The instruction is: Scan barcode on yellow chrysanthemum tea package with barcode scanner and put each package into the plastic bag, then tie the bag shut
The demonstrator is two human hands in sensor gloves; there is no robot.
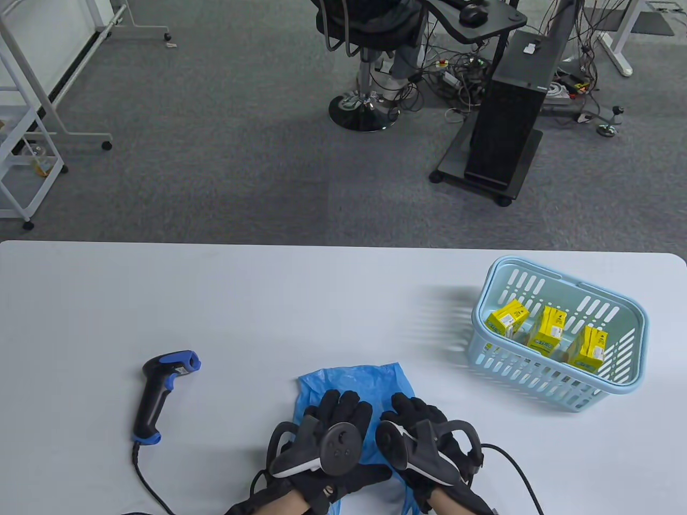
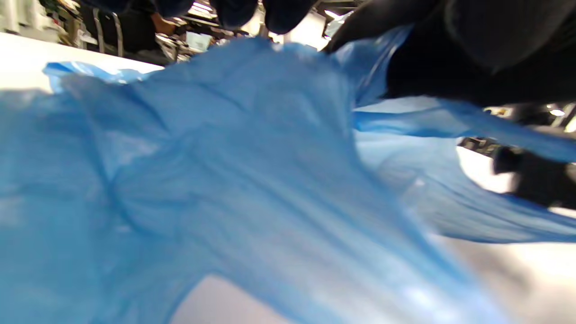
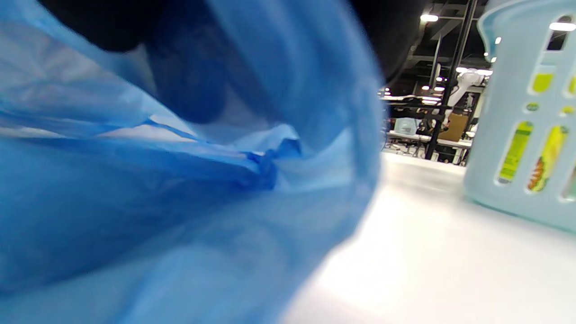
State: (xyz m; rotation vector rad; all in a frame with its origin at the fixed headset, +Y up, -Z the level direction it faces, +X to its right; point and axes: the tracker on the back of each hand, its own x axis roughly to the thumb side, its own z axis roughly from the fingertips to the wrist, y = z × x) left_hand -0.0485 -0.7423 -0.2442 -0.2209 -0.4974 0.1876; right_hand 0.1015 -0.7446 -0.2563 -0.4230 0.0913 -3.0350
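A blue plastic bag lies crumpled at the table's near edge. My left hand rests on it with fingers stretched forward; in the left wrist view its fingertips hang just above the raised film. My right hand sits beside it on the bag's right side, fingers curled into the film, which rises up around them. Three yellow tea packages stand in a light blue basket at the right. The black and blue barcode scanner lies on the table to the left, untouched.
The scanner's cable runs off the near edge. The basket stands close to the right of the bag. Beyond the table's far edge are carpet, an office chair and a computer tower.
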